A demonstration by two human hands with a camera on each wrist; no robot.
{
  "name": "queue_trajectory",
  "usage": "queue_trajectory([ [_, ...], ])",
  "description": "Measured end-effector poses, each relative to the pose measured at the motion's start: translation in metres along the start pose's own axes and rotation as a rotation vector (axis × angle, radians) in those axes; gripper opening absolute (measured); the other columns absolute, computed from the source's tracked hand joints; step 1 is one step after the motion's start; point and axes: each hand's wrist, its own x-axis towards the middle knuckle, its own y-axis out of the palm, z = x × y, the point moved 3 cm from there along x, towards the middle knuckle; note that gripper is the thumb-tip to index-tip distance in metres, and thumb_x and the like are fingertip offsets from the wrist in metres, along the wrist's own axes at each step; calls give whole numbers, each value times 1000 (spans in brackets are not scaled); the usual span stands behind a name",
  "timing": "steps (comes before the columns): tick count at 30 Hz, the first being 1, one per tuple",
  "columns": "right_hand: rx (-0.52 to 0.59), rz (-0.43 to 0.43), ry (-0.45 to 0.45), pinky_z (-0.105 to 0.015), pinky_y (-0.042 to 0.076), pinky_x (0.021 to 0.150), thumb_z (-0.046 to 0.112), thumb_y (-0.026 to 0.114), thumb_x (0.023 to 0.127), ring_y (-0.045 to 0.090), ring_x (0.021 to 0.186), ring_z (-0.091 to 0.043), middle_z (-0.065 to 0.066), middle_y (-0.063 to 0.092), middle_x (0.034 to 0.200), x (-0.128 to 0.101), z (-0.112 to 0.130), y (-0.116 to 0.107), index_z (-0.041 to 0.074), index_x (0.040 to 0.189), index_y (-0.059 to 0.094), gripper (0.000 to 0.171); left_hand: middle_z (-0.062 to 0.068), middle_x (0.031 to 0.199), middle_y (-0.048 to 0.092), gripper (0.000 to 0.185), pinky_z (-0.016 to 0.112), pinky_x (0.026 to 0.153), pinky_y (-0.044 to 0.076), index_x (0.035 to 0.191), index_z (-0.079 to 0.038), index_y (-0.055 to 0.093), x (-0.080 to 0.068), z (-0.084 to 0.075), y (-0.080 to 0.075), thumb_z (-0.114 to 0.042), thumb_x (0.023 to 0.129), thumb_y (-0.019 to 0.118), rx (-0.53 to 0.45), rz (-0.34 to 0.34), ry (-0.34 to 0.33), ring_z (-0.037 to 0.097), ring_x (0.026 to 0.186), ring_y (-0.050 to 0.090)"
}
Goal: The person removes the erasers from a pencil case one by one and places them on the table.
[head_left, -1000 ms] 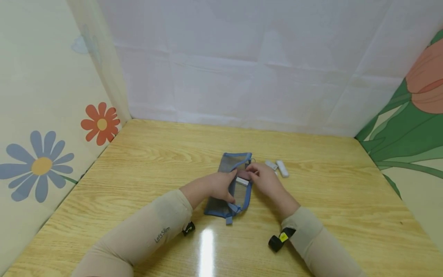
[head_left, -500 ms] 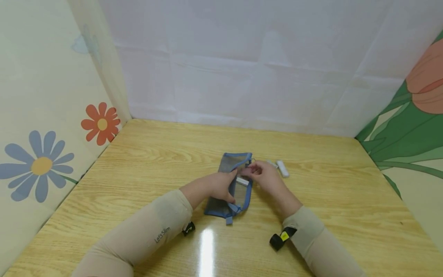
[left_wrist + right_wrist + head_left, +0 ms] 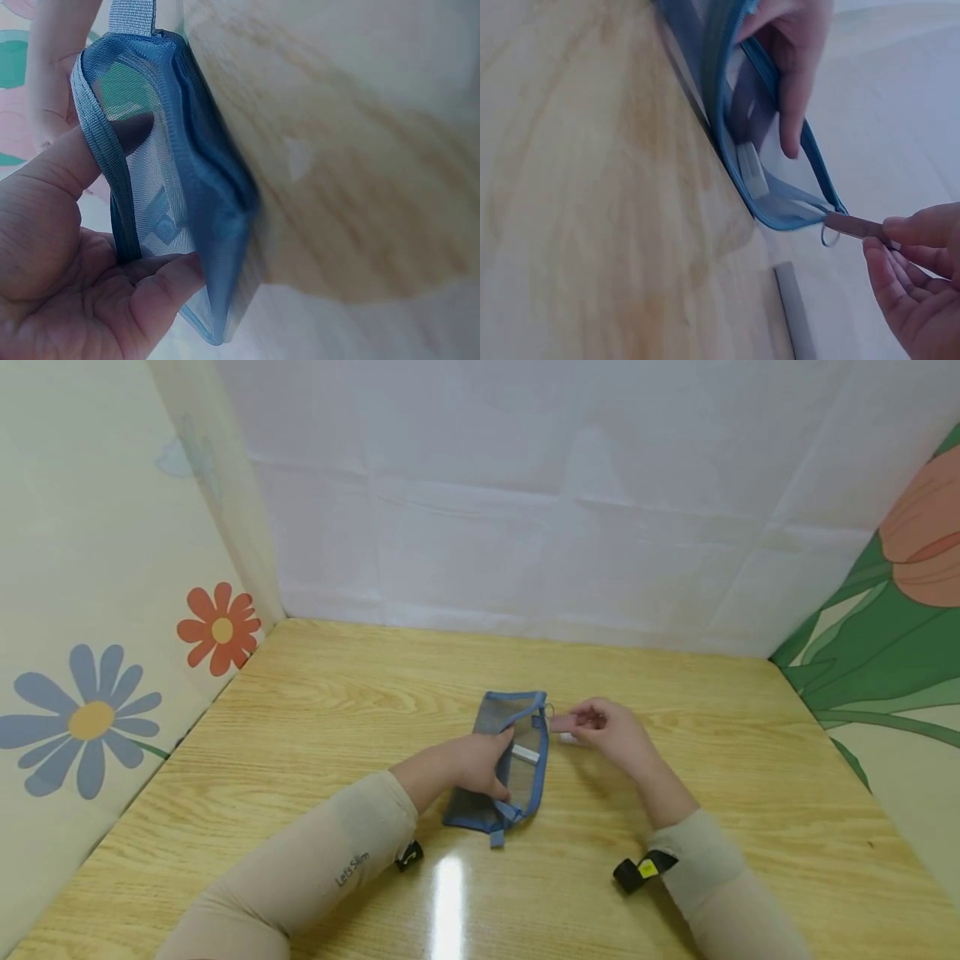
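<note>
A blue-edged mesh pouch (image 3: 536, 793) lies on the table with its mouth spread. My left hand (image 3: 480, 764) holds its edge, and the thumb reaches into the mouth in the left wrist view. Inside the pouch sits a small white block (image 3: 751, 169). Just outside the pouch's far right corner, my right hand (image 3: 611, 735) pinches a small flat brownish-pink piece (image 3: 855, 226) between thumb and fingers. Its exact kind cannot be made out. In the right wrist view, the piece's tip overlaps the corner beside a metal ring (image 3: 829, 235); contact is unclear.
A pale bar (image 3: 791, 307) lies on the wooden table (image 3: 360, 693) near the pouch. Part of a white object (image 3: 567, 738) shows below my right fingers. A white cloth wall (image 3: 480, 527) stands along the back, with flower-printed sheets at both sides.
My right hand has drawn back to the right, bringing the brownish-pink piece out from over the pouch's mouth. It now covers most of the loose white pieces. The left hand stays put.
</note>
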Motion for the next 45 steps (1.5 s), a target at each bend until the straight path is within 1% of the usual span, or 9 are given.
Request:
queue_trajectory([
  [6, 45, 10, 54, -30, 50, 72, 12, 66, 83, 58, 90, -23, -10, 61, 97, -4, -11, -16, 6, 106, 62, 25, 17, 142, 35, 106, 33, 105, 30, 146, -2, 9, -1, -1, 0, -41, 73, 74, 4, 7, 0, 26, 128, 38],
  [10, 8, 23, 43, -33, 47, 76, 15, 67, 82, 55, 90, -22, -8, 61, 95, -7, -17, -20, 7, 103, 63, 23, 17, 142, 35, 106, 33, 105, 31, 146, -2, 9, -1, -1, 0, -41, 73, 74, 3, 6, -3, 27, 127, 38],
  [16, -11, 105, 37, -38, 47, 81, 14, 67, 82, 55, 90, -23, -8, 61, 94, -12, -27, -17, 5, 102, 63, 23, 17, 142, 36, 106, 34, 105, 31, 146, -2, 10, 0, 0, 0, -42, 72, 74, 4, -2, -1, 27, 127, 39],
  [19, -2, 147, 59, -36, 47, 80, 12, 66, 82, 55, 90, -23, -9, 61, 95, -13, -32, -13, 5, 102, 62, 22, 17, 142, 36, 106, 34, 105, 31, 146, -2, 10, 0, 0, 0, -42, 72, 74, 0, -3, 0, 26, 127, 39],
  [24, 7, 167, 106, -33, 48, 77, 13, 66, 82, 54, 88, -22, -9, 60, 95, -12, -37, -9, 5, 102, 61, 22, 17, 142, 35, 105, 33, 105, 30, 146, -2, 9, -3, -2, -1, -41, 73, 74, -7, 3, -1, 26, 128, 38],
  [29, -2, 181, 116, -32, 48, 75, 13, 66, 82, 54, 86, -21, -9, 59, 95, -12, -37, -8, 4, 102, 61, 23, 17, 143, 35, 105, 33, 105, 30, 146, -2, 9, -4, -2, -2, -41, 73, 74, -4, 4, -1, 26, 128, 37],
  [34, 2, 176, 92, -29, 49, 70, 10, 66, 82, 54, 82, -20, -10, 59, 90, -13, -36, -4, 1, 99, 62, 19, 17, 143, 34, 105, 33, 105, 30, 146, -2, 9, -4, -2, -2, -40, 73, 74, -7, 5, -5, 26, 128, 37],
  [37, 4, 163, 81, -27, 49, 66, 8, 66, 82, 53, 79, -19, -10, 59, 87, -13, -37, -2, 0, 96, 61, 16, 17, 143, 34, 105, 33, 105, 30, 146, -3, 9, -4, -2, -2, -41, 73, 74, -8, 7, -8, 26, 128, 37],
  [45, -7, 130, 99, -27, 49, 63, 6, 66, 82, 54, 76, -18, -10, 60, 85, -11, -38, -1, 0, 95, 60, 16, 17, 143, 34, 106, 33, 105, 30, 146, -2, 9, -1, -1, 0, -41, 73, 74, -5, 5, 1, 27, 128, 37],
])
